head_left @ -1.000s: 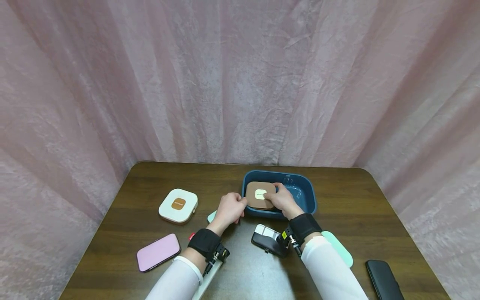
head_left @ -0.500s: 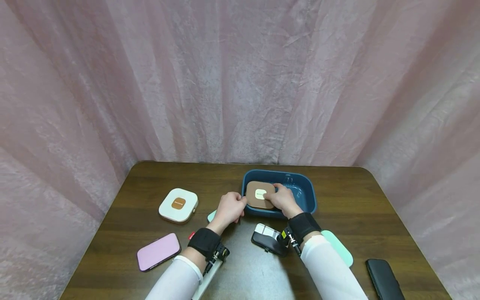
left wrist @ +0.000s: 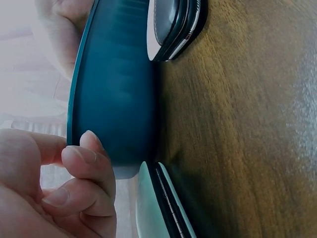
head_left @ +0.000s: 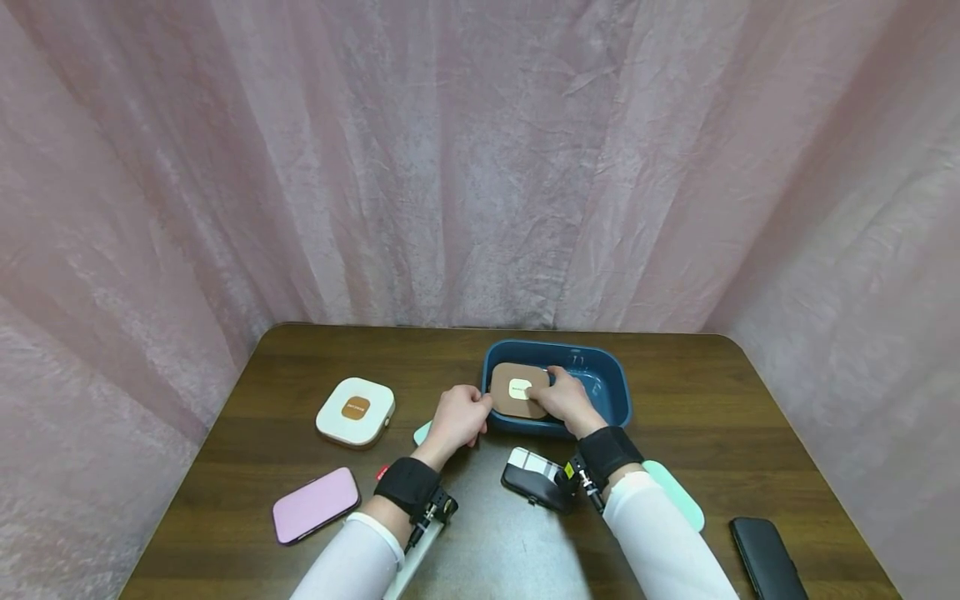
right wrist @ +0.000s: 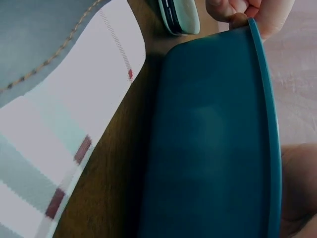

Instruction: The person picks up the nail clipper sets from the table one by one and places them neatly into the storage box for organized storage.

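A brown square case (head_left: 501,390) with rounded corners and a pale label lies in the left part of a blue rectangular basin (head_left: 606,392). My right hand (head_left: 567,400) reaches over the near rim and holds the case by its right side; its fingertips are partly hidden. My left hand (head_left: 457,415) pinches the basin's rim at the near left corner, and the left wrist view shows its curled fingers (left wrist: 84,161) at that rim. In that view a mint-green hinged case (left wrist: 153,203) lies just beside the corner. A black and plaid case (head_left: 536,481) lies in front of the basin.
A white square case (head_left: 356,412) and a pink case (head_left: 315,505) lie at left. Another mint-green case (head_left: 677,493) is partly under my right forearm, with a black case (head_left: 767,557) farther right. A white strip (head_left: 408,575) shows beside my left forearm. Pink curtains (head_left: 480,167) hang behind.
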{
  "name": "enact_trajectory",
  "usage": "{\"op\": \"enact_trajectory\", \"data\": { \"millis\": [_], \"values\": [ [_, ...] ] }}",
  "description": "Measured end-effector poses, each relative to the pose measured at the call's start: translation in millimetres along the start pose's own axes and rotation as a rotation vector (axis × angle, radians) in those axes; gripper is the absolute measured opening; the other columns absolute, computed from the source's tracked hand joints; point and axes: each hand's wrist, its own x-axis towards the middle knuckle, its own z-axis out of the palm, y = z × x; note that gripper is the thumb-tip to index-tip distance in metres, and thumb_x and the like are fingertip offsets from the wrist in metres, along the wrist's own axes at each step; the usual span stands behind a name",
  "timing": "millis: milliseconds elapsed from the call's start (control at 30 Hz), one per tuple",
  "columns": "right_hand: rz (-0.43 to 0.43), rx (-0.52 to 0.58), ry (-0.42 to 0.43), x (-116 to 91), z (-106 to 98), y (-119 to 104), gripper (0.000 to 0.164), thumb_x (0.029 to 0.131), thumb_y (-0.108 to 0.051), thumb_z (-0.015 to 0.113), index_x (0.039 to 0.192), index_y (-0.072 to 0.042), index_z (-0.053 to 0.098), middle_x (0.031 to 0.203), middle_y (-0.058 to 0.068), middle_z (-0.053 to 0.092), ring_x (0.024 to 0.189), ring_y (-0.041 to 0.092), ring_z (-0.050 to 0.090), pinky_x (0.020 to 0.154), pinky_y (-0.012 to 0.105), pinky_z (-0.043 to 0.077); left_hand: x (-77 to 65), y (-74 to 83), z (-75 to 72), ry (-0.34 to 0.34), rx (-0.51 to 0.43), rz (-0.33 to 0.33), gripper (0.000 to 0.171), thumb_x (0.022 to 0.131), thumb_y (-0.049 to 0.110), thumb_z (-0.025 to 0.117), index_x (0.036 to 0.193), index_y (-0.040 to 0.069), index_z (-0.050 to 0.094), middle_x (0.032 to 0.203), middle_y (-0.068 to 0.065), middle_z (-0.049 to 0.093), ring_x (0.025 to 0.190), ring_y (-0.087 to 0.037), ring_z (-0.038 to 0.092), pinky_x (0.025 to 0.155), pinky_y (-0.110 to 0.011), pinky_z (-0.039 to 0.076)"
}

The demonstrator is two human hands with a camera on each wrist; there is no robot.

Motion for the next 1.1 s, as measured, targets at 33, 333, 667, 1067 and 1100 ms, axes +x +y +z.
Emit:
{"op": "enact_trajectory", "data": {
  "millis": [33, 333, 667, 1067, 1100],
  "values": [
    [0.001, 0.005, -0.006, 0, -1, 0, 0.077, 0.100, -0.026, 0.068, 0.163, 0.001, 0.035, 0.159, 0.033, 0.042, 0.138, 0.045, 0.048, 0.110, 0.056, 0.045, -0.1, -0.1, 0.1, 0.000, -0.002, 0.001, 0.034, 0.102, 0.022, 0.055, 0.074, 0.006, 0.065, 0.052, 0.000, 0.062, 0.036, -0.015, 0.052, 0.042, -0.028, 0.039],
    [-0.018, 0.060, -0.059, -5, -10, 4, 0.074, 0.102, -0.025, 0.065, 0.164, 0.001, 0.034, 0.149, 0.027, 0.054, 0.119, 0.036, 0.059, 0.096, 0.047, 0.051, -1.5, -1.9, -0.8, -0.018, -0.019, 0.000, 0.037, 0.105, 0.024, 0.054, 0.077, 0.003, 0.066, 0.054, -0.001, 0.063, 0.038, -0.018, 0.055, 0.044, -0.029, 0.040],
    [-0.079, 0.104, -0.139, -6, -27, 16, 0.066, 0.107, -0.024, 0.063, 0.162, 0.002, 0.037, 0.103, 0.015, 0.066, 0.089, 0.023, 0.066, 0.079, 0.033, 0.058, -2.2, -1.9, -1.5, -0.012, -0.014, 0.013, 0.036, 0.104, 0.024, 0.054, 0.074, 0.007, 0.064, 0.054, -0.003, 0.063, 0.038, -0.018, 0.055, 0.043, -0.029, 0.040],
    [-0.197, 0.180, -0.199, -29, -80, 33, 0.063, 0.113, -0.025, 0.055, 0.164, 0.004, 0.031, 0.137, 0.034, 0.062, 0.119, 0.043, 0.068, 0.096, 0.043, 0.059, -4.1, -2.5, -0.2, -0.005, -0.002, 0.008, 0.036, 0.105, 0.025, 0.054, 0.076, 0.006, 0.065, 0.055, -0.002, 0.063, 0.038, -0.018, 0.054, 0.043, -0.029, 0.041],
    [-0.204, 0.184, -0.187, -33, -86, 36, 0.063, 0.114, -0.025, 0.055, 0.164, 0.004, 0.030, 0.137, 0.034, 0.062, 0.121, 0.044, 0.067, 0.095, 0.042, 0.059, -4.6, -2.7, -0.2, -0.006, -0.004, 0.008, 0.036, 0.105, 0.025, 0.055, 0.077, 0.006, 0.065, 0.055, -0.003, 0.063, 0.038, -0.018, 0.054, 0.043, -0.029, 0.040]
  ]
}}
